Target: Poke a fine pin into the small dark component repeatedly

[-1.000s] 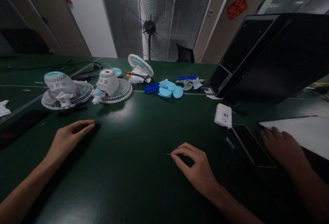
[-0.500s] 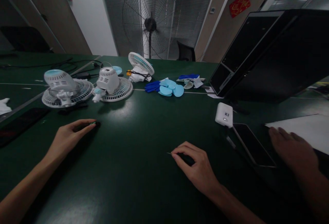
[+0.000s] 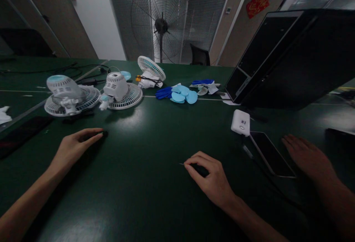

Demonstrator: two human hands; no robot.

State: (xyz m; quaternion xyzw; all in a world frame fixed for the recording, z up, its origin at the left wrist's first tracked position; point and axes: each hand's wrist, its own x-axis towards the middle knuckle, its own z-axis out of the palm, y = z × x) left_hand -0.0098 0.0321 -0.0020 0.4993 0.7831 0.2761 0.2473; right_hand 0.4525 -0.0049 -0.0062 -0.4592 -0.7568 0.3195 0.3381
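Observation:
On the left, my left hand (image 3: 76,145) rests low at the green table, thumb and fingers closed on a small dark piece (image 3: 104,134) with a hint of green. What exactly that piece is does not show. My right hand (image 3: 208,175), nearer the middle, grips a screwdriver (image 3: 203,170); its thin shaft points left and the dark handle is mostly hidden in my palm. Beyond my left hand lie two small white fans (image 3: 65,90) (image 3: 116,86), grilles down. A third white fan (image 3: 151,73) leans farther back, close to light blue fan blades (image 3: 183,94) and blue gloves (image 3: 164,92).
Another person's hand (image 3: 307,157) lies at the right, beside a phone (image 3: 271,153) and a white power bank (image 3: 240,122) with a cable. A large black monitor (image 3: 291,60) stands behind them. A dark flat device (image 3: 24,134) lies at the left edge.
The white sheet under the other person's hand at the right is gone from there, and that hand now lies on the table. My own hands look unchanged.

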